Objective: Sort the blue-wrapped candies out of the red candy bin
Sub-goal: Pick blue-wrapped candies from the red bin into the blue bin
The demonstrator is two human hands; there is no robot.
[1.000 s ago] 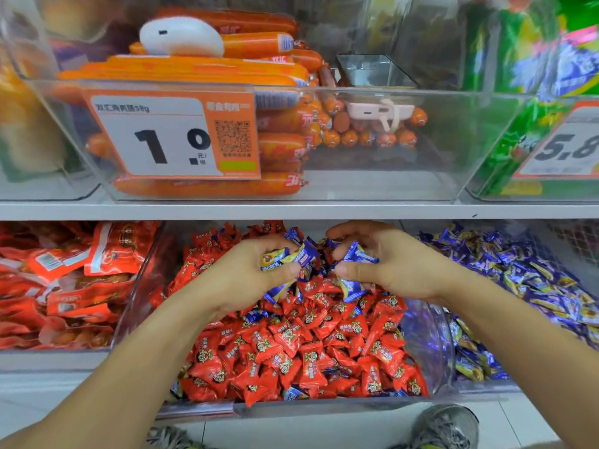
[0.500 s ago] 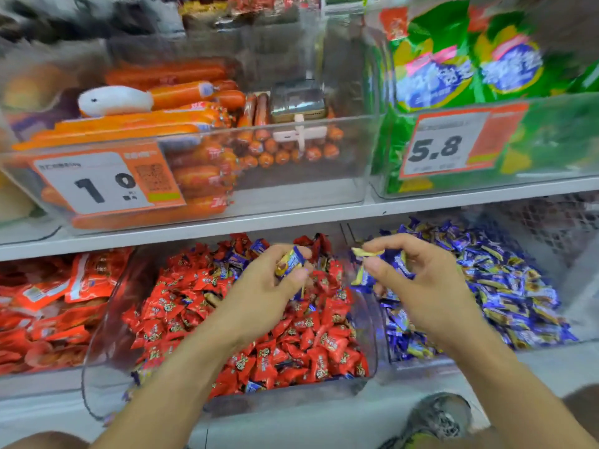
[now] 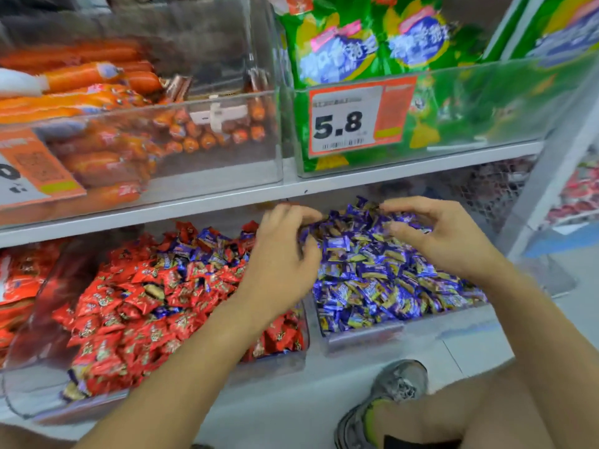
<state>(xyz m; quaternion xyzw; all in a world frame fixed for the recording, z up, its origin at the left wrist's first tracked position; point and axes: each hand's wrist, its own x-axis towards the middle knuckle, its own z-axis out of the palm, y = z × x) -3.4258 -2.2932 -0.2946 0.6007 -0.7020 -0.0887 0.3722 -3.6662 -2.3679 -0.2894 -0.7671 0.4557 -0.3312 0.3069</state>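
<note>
Both my left hand point(image 3: 282, 254) and right hand point(image 3: 444, 238) hover loosely curled over the blue candy bin point(image 3: 363, 338) to drop strays, though blur hides whether they grip anything.

single head cam, looking forward and down, up close on the lower shelf bins point(image 3: 363, 343), slightly tilted

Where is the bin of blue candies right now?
The blue candy bin sits on the lower shelf, right of the red candy bin, under the 5.8 price tag.
</note>
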